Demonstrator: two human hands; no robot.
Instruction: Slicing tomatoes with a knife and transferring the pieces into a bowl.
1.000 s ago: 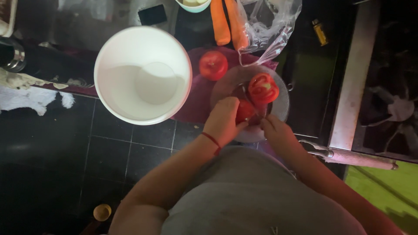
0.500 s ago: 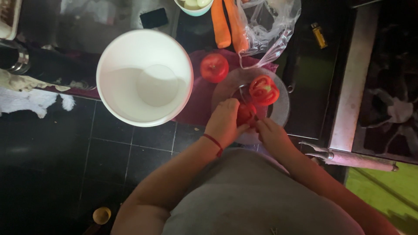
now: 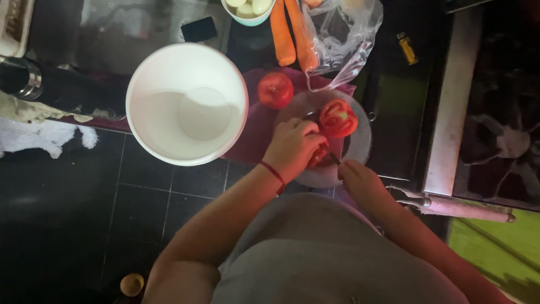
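Tomato piece (image 3: 318,155) is pinned on the round cutting board (image 3: 360,141) under the closed left hand (image 3: 292,147), steadied for the knife (image 3: 334,159) gripped in the right hand (image 3: 360,179); a cut half (image 3: 337,118) lies beside it.

The left hand (image 3: 292,147) is covering most of a tomato piece (image 3: 318,156), so its shape is not showing. The right hand (image 3: 363,183) is holding a knife (image 3: 334,159), but only a dark sliver of it is visible, and the grip is too dim to tell. At the top edge, the small bowl (image 3: 247,17) and the two carrots (image 3: 291,34) are being cut off. The plastic bag (image 3: 346,39) is hiding its contents. The metal container (image 3: 19,79) at the left edge is showing only partly.
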